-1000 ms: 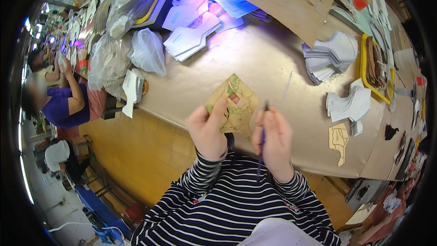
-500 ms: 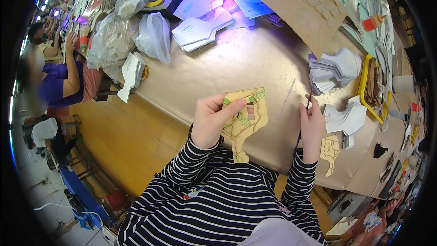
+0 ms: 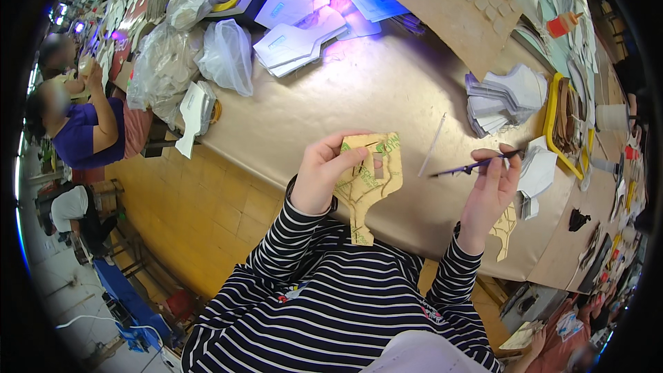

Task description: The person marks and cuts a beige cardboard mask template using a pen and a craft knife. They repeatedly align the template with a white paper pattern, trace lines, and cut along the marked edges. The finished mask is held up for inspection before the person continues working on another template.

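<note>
My left hand (image 3: pixel 319 174) grips a tan template (image 3: pixel 373 183) with green print, cut slots and a narrow tail, thumb on its face and fingers behind. It is held above the near edge of the table. My right hand (image 3: pixel 489 197) is closed round a slim dark pen (image 3: pixel 459 169), its thin end toward the template but apart from it. Between the hands, farther back, a thin whitish stick like a pen refill (image 3: pixel 433 144) lies on the table. A second tan template (image 3: pixel 505 235) lies beside my right wrist, partly hidden by it.
Stacked white cut pieces (image 3: pixel 507 100) lie at the right, with more white pieces (image 3: pixel 537 171) nearer me. A yellow-rimmed tray (image 3: pixel 554 124) stands beyond. White pieces (image 3: pixel 297 41), plastic bags (image 3: pixel 226 55) and a brown sheet (image 3: pixel 449 14) lie farther back. A co-worker in purple (image 3: pixel 90 131) sits left.
My right hand has moved slightly to the right, and the pen has turned from upright to nearly level, its thin end now pointing left. My left hand still holds the template almost in place.
</note>
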{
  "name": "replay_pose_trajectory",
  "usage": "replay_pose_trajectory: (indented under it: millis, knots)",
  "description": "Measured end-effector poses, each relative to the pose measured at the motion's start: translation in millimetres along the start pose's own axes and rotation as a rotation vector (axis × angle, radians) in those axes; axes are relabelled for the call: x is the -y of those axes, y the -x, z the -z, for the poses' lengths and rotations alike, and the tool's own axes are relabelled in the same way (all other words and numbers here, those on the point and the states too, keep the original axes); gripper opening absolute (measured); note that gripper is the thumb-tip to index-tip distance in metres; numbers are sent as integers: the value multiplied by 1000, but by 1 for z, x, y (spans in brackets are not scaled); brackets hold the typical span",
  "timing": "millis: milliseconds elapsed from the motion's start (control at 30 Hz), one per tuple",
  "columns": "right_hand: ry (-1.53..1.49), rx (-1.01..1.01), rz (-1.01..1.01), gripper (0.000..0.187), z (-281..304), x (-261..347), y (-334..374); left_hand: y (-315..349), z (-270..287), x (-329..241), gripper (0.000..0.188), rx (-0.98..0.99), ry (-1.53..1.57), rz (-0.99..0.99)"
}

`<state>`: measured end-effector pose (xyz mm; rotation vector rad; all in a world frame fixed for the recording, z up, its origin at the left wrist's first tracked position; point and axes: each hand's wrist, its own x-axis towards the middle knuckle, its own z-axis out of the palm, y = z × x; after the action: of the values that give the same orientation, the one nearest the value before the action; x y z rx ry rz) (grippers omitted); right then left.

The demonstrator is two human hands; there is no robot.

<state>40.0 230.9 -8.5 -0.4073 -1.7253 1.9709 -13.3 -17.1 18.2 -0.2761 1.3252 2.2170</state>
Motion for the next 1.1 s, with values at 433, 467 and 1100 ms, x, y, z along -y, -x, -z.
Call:
replay_pose_trajectory:
  millis: [433, 467, 1100]
  knots:
    - [-233, -33, 147, 23, 0, 14, 6, -39, 24, 47, 53, -268, -1069, -468]
    - [-236, -43, 130, 23, -1, 16, 6, -37, 23, 45, 52, -255, -1076, -481]
    - [406, 179, -285, 31, 6, 12, -3, -49, 34, 57, 45, -278, -1407, -638]
